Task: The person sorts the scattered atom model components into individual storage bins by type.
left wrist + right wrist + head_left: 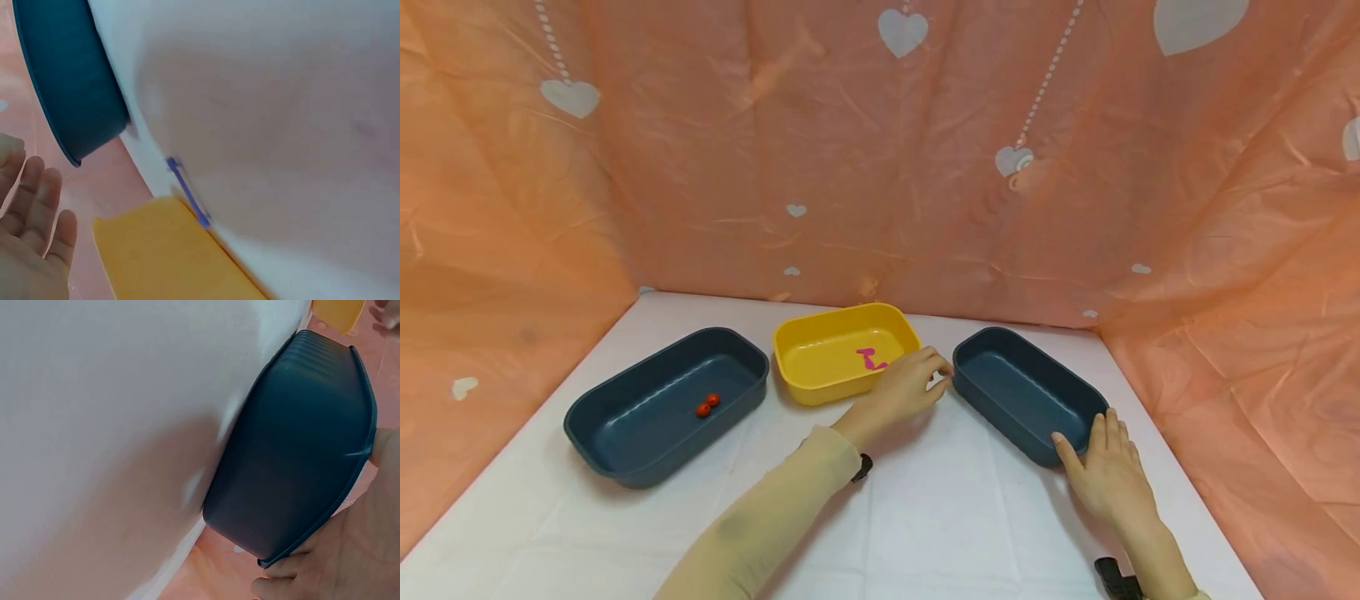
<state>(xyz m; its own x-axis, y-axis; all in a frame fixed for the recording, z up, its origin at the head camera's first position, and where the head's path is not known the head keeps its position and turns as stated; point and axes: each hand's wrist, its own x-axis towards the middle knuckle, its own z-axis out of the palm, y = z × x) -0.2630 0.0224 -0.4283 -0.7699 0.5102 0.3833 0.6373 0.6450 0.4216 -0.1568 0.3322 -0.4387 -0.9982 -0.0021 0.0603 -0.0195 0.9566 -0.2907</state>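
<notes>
My left hand [901,392] is between the yellow tray [820,392] and the smaller dark blue tray [1000,408]. Its fingers are relaxed with nothing between them, the tips near the blue tray's left end; in the left wrist view the empty fingers [47,200] show too. My right hand [1112,479] rests on the near end of that blue tray, fingers straight at the right side, thumb spread to the left corner. Inside the yellow tray a pink object [870,360] shows, partly hidden by its front wall. A thin purple object [189,192] appears beside the yellow tray.
A larger dark blue tray [625,467] stands at the left, with two small red round objects [707,405] in it. All the trays sit on a white-covered table [940,517]. An orange curtain [880,183] with white hearts encloses the back and sides.
</notes>
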